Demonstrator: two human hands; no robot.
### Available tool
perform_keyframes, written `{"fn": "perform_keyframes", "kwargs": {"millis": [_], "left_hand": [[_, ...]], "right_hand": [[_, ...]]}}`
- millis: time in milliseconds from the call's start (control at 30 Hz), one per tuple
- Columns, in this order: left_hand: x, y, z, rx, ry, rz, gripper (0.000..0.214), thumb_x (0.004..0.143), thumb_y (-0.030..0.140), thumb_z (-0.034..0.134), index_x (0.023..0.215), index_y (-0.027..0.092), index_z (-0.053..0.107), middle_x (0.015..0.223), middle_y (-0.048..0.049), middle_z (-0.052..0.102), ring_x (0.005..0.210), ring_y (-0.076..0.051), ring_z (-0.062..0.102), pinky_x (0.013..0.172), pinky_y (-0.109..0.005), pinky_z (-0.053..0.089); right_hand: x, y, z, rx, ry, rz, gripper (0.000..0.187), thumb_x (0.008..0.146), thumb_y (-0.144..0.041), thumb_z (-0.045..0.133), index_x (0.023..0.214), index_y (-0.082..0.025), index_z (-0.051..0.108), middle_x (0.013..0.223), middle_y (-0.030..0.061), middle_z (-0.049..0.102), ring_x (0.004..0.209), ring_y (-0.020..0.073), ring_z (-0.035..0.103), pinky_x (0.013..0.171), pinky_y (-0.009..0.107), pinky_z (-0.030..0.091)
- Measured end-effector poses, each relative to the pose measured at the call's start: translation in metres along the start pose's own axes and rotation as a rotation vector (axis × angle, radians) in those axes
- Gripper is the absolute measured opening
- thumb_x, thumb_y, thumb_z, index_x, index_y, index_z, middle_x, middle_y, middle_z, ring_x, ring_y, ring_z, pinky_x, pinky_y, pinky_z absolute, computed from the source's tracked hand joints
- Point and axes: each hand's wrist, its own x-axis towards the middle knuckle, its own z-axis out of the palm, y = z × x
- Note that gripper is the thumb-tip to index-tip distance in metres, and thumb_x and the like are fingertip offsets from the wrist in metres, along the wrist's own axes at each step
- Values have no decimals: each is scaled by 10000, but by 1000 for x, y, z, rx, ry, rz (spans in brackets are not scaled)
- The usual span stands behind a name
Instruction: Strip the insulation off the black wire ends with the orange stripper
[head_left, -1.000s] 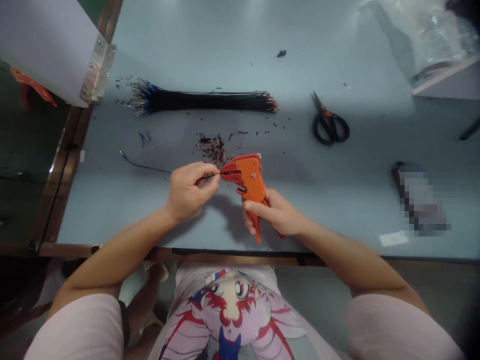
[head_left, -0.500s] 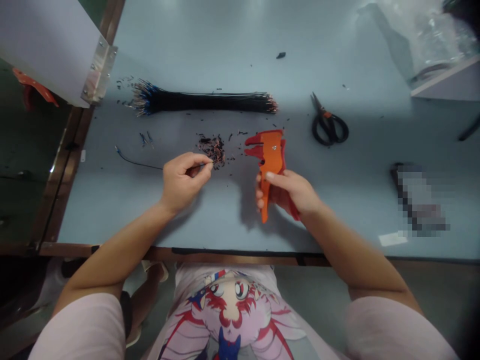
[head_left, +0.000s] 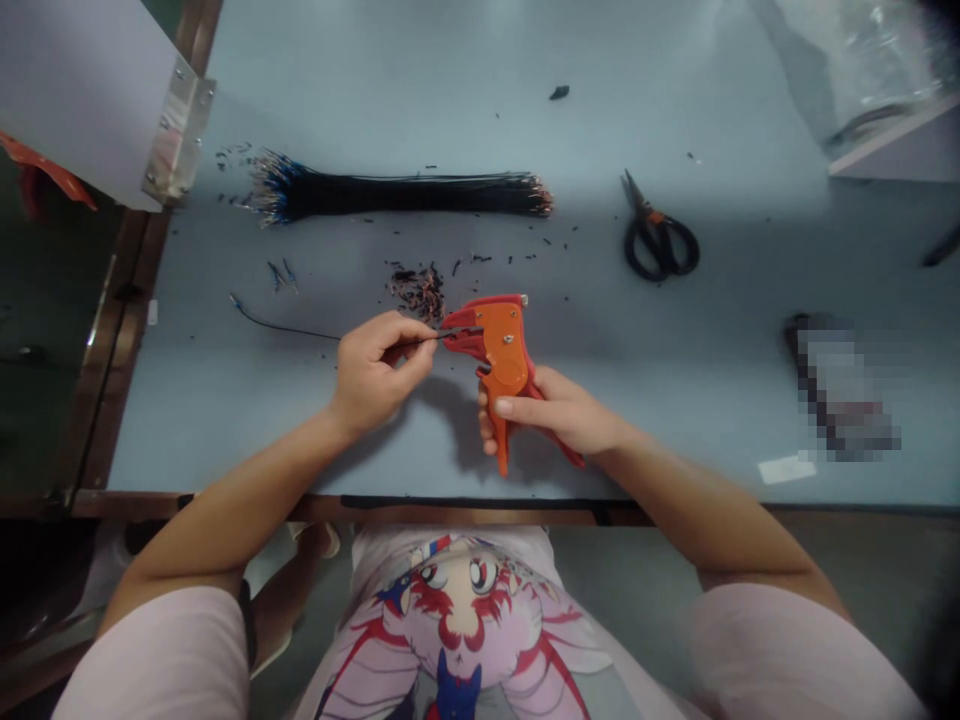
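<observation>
My left hand (head_left: 375, 372) is closed in a pinch on a thin black wire (head_left: 285, 328) that trails left across the table. The wire's right end sits in the jaws of an orange wire stripper (head_left: 501, 355). My right hand (head_left: 559, 412) is wrapped round the stripper's handles, jaws pointing left. Just behind the hands lies a small heap of stripped insulation bits (head_left: 417, 285).
A long bundle of black wires (head_left: 397, 194) lies across the light blue table (head_left: 450, 90) further back. Black scissors (head_left: 660, 243) rest at the right. A white panel with a metal bracket (head_left: 174, 125) overhangs the left corner. A blurred dark object (head_left: 840, 385) lies at the right.
Half a second ago the stripper was held apart to the right with open jaws. It has come back left and down, and the wire's end is in its jaws again.
</observation>
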Motion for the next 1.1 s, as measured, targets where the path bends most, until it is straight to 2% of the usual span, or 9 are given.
{"fn": "perform_keyframes", "kwargs": {"millis": [333, 567, 633, 700, 767, 867, 900, 1000, 1100], "left_hand": [[-1, 3, 0, 14, 12, 26, 52, 774, 156, 609, 740, 183, 639, 624, 26, 607, 552, -73, 516, 526, -203, 397], [-2, 3, -1, 37, 13, -4, 45, 769, 171, 618, 744, 186, 653, 621, 29, 613, 545, -74, 518, 520, -204, 399], [1, -1, -3, 46, 46, -14, 44, 762, 163, 625, 748, 190, 657, 626, 29, 613, 556, -76, 523, 527, -206, 405], [4, -8, -6, 59, 110, -38, 49, 752, 154, 632, 747, 193, 660, 642, 24, 618, 574, -80, 532, 535, -207, 412], [8, -15, -9, 59, 162, -73, 50, 742, 149, 634, 740, 194, 656, 660, 18, 625, 585, -84, 541, 534, -209, 418], [11, -21, -12, 40, 168, -104, 51, 733, 150, 633, 731, 197, 651, 651, 19, 626, 577, -89, 543, 523, -211, 424], [11, -21, -12, 37, 164, -101, 53, 733, 150, 631, 729, 199, 651, 652, 18, 629, 581, -91, 546, 524, -212, 427], [11, -19, -14, 42, 160, -58, 60, 736, 151, 626, 732, 204, 655, 664, 13, 635, 594, -96, 549, 535, -218, 431], [10, -17, -15, 44, 166, -22, 60, 744, 158, 624, 744, 209, 656, 664, 12, 632, 596, -99, 548, 544, -225, 432]], "right_hand": [[0, 0, 3, -23, -4, 37, 298, 812, -382, 667, 887, -127, 531, 708, 42, 650, 605, 155, 668, 540, 282, 574], [-3, -5, 2, -98, -2, 0, 294, 832, -411, 632, 884, -141, 527, 715, 46, 636, 605, 166, 652, 533, 293, 555], [-9, -13, -3, -250, 80, -103, 280, 839, -412, 621, 881, -146, 542, 760, 58, 636, 647, 175, 644, 574, 303, 547], [-14, -23, -10, -490, 249, -189, 251, 840, -392, 624, 839, -151, 557, 773, 57, 635, 688, 175, 631, 635, 294, 531], [-17, -33, -17, -637, 320, -80, 217, 851, -370, 604, 821, -160, 555, 754, 53, 644, 685, 182, 632, 627, 285, 517], [-17, -44, -25, -665, 199, 237, 197, 864, -354, 551, 790, -172, 548, 727, 68, 668, 610, 191, 638, 524, 277, 494], [-18, -47, -26, -713, 197, 291, 201, 862, -353, 547, 769, -175, 545, 700, 68, 666, 568, 185, 627, 495, 273, 479], [-24, -54, -30, -974, 309, 319, 227, 841, -367, 581, 717, -184, 530, 599, 46, 634, 466, 155, 569, 446, 258, 425], [-32, -57, -32, -1089, 331, 365, 229, 844, -384, 565, 735, -184, 545, 610, 47, 642, 482, 161, 573, 444, 254, 404]]}}
